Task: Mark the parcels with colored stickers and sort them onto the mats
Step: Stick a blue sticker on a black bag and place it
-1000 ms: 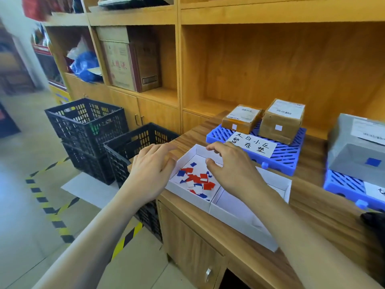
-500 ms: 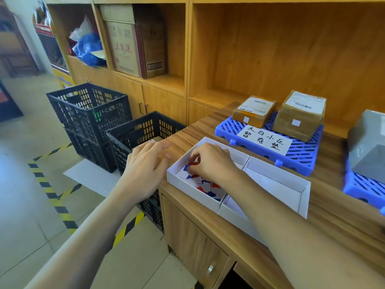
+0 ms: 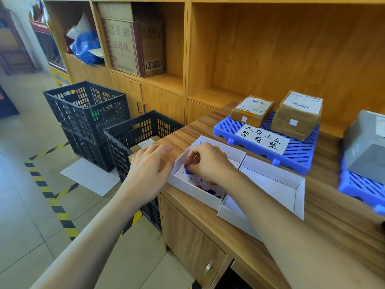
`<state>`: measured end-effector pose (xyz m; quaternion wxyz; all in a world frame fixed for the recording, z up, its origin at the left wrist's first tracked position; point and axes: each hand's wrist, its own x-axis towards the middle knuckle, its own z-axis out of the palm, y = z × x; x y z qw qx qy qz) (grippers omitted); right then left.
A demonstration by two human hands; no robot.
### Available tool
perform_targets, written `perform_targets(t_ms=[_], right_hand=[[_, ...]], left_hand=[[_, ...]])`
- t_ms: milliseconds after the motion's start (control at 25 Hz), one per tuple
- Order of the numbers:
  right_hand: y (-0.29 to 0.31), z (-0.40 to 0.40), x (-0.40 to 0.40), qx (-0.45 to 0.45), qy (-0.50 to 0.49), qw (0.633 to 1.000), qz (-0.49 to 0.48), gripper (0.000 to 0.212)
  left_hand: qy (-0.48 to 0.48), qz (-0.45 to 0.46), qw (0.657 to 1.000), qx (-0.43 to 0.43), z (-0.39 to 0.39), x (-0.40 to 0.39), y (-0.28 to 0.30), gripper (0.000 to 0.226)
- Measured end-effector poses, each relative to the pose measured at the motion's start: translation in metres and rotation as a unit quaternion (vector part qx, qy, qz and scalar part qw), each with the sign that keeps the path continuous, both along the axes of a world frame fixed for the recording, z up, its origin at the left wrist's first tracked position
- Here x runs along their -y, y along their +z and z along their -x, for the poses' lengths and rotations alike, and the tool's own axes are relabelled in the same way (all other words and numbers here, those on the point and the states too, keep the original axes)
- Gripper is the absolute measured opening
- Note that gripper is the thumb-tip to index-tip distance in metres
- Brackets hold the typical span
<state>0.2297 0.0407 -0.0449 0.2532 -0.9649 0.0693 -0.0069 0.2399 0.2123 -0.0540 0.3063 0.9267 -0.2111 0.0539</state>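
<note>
Blue, small and square, the paper sticker sits pinched at the fingertips of the right hand, whose fingers are curled down into the near-left compartment of the white cardboard tray. Under the hand lies a loose heap of red, white and blue stickers; whether the pinched one is already clear of that heap cannot be told. It lies at the left edge of the right hand, on the side facing the left hand, which rests flat with relaxed, nearly straight fingers just beside the tray's left wall, holding nothing.

Just left of the tray, below the wooden counter, a black plastic crate holds a brown parcel with a white label. The left hand is the nearer one to it, so that hand looks best placed to fetch it while the right brings the sticker leftward.

Farther back on the counter, a blue slatted plastic mat with a handwritten white sign carries two brown taped parcels, each marked with a white sticker. To the far right a grey parcel sits on a second blue mat.
</note>
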Motion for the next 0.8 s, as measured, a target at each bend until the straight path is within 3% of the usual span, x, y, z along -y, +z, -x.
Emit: perform_targets(t_ms=[360,480,680,800], right_hand=[[0.035,0.056,0.047,0.088,-0.071,0.965,-0.237,0.010],[0.037,0.078,0.063,0.113,-0.102,0.949,-0.277,0.009],[0.034,0.110,0.086,0.153,-0.135,0.922,-0.328,0.010],[0.024,0.124,0.095,0.163,-0.152,0.913,-0.342,0.010]], left_hand=[[-0.031,0.041,0.998,0.042,0.021,0.047,0.012,0.030],[-0.042,0.053,0.997,0.042,0.033,0.067,0.012,0.026],[-0.098,0.151,0.983,0.025,0.058,0.099,0.014,0.015],[-0.121,0.153,0.980,0.039,0.065,0.112,0.011,0.013]])
